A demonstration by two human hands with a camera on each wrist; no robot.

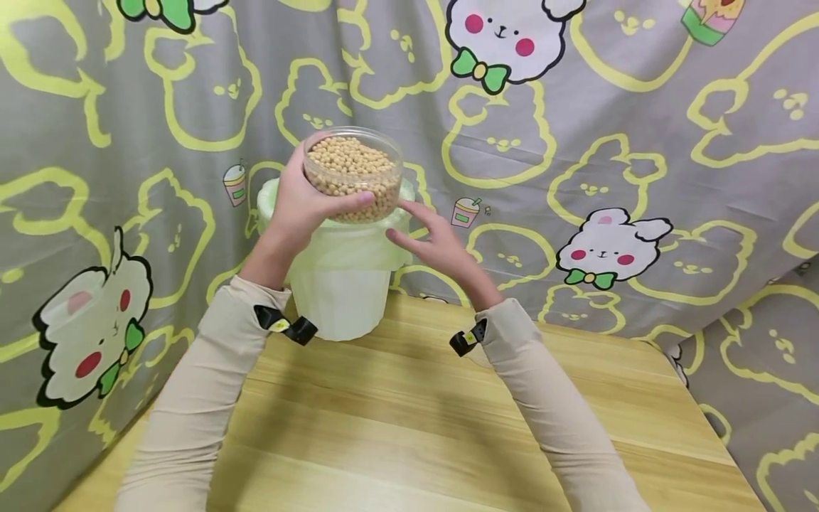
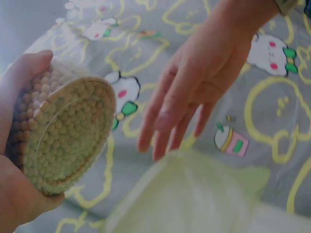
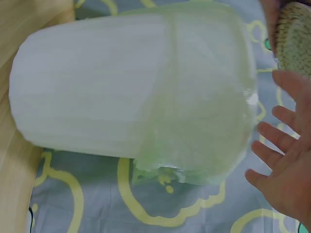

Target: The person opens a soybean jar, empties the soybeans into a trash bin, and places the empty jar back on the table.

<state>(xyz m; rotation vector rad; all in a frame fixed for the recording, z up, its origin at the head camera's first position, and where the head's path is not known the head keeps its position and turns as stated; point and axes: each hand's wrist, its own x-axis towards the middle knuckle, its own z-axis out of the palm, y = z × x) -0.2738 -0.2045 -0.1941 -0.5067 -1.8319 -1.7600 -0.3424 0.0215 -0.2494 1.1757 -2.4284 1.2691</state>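
Observation:
My left hand [image 1: 306,195] grips a round clear plastic tub [image 1: 387,192] from its left side, thumb across the front. Small round tan beans [image 1: 350,156], like soybeans, fill it nearly to the rim. The tub is held above a white bin [image 1: 342,302] whose top is wrapped in a pale green plastic bag [image 1: 339,245]. My right hand [image 1: 435,242] is just right of the tub, fingers spread and holding nothing. In the left wrist view a gap separates the right hand [image 2: 199,82] from the tub [image 2: 73,131].
The bin stands on a wooden table [image 1: 397,427] near its back edge. A grey curtain [image 1: 409,85] with yellow outlines and white cartoon animals hangs behind and on both sides. A black strap [image 1: 284,325] sits at the left wrist, another strap [image 1: 468,338] at the right.

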